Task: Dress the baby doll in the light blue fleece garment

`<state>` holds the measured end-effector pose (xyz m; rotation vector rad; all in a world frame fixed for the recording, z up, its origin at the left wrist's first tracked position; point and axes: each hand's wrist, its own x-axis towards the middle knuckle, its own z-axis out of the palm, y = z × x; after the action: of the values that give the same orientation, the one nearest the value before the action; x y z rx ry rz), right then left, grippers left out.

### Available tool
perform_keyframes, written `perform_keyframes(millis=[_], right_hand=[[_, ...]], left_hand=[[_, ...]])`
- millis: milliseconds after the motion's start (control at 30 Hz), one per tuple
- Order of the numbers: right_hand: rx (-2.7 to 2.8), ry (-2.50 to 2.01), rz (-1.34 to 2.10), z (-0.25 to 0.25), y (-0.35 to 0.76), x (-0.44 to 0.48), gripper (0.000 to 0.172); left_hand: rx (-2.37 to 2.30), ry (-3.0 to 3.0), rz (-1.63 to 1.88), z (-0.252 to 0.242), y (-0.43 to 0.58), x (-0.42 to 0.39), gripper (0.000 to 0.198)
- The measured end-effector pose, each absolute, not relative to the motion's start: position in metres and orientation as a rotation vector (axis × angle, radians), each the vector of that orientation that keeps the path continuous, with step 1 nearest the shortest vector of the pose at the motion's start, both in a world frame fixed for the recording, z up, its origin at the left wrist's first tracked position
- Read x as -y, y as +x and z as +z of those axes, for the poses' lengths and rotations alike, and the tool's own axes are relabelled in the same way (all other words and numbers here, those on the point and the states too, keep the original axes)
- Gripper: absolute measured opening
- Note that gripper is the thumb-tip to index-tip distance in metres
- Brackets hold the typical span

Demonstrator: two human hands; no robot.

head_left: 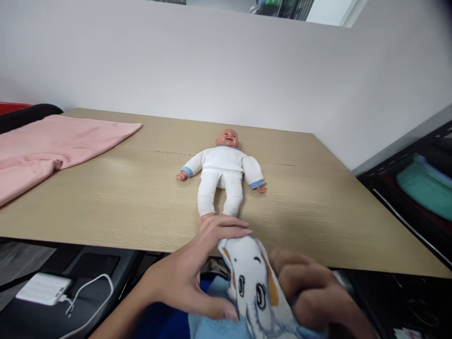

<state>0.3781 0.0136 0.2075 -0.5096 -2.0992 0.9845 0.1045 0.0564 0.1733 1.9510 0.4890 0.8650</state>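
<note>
The left hand [192,275] sits low in view, near 6 o'clock, and its bare forearm [120,313] comes in from 7 o'clock. The palm faces toward 3 o'clock. Its fingers [226,231] lie stretched and close together, pointing to about 2 o'clock, while the thumb [219,311] is spread wide below them, so the hand is splayed. The right hand [312,294] is just beside it at 5 o'clock, blurred, back upward, its digits curled inward toward 9 o'clock.
</note>
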Motion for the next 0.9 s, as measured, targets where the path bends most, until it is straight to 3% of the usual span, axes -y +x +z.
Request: perform_keyframes(millis=[33,167,200,300,433,533,600,733,767,800,900], right_hand=[[2.111,-0.553,0.935,0.214,0.38,-0.019,0.029],[2.268,-0.734,0.72,0.225,0.401,-0.035,0.004],[2.308,-0.773,0.689,0.225,0.406,-0.036,0.013],[2.378,-0.889,0.593,0.222,0.42,-0.035,0.026],[2.43,-1.005,0.375,0.212,0.434,-0.03,0.02],[2.464,-1.088,0.273,0.208,0.442,-0.026,0.014],[2.461,-1.122,0.272,0.208,0.442,-0.022,0.028],[2.452,-1.03,0.417,0.211,0.423,-0.018,0.085],[2.485,-0.988,0.493,0.21,0.416,-0.018,0.088],[2.533,-0.941,0.575,0.209,0.41,-0.02,0.081],[2.651,-0.802,0.698,0.206,0.399,-0.027,0.022]], left_hand=[[-0.481,1.943,0.82,0.176,0.105,-0.062,0.088],[-0.548,1.855,0.711,0.177,0.111,-0.076,0.038],[-0.571,1.84,0.715,0.176,0.113,-0.076,0.03],[-0.569,1.821,0.812,0.172,0.116,-0.075,0.019],[-0.428,1.932,0.965,0.175,0.116,-0.071,0.009],[-0.368,2.148,0.981,0.181,0.112,-0.069,0.014],[-0.335,2.301,0.896,0.185,0.111,-0.068,0.02],[-0.249,2.504,0.764,0.196,0.118,-0.063,0.026],[-0.246,2.55,0.769,0.199,0.121,-0.061,0.026],[-0.251,2.594,0.779,0.201,0.123,-0.06,0.024],[-0.343,2.648,0.836,0.204,0.124,-0.059,0.016]])
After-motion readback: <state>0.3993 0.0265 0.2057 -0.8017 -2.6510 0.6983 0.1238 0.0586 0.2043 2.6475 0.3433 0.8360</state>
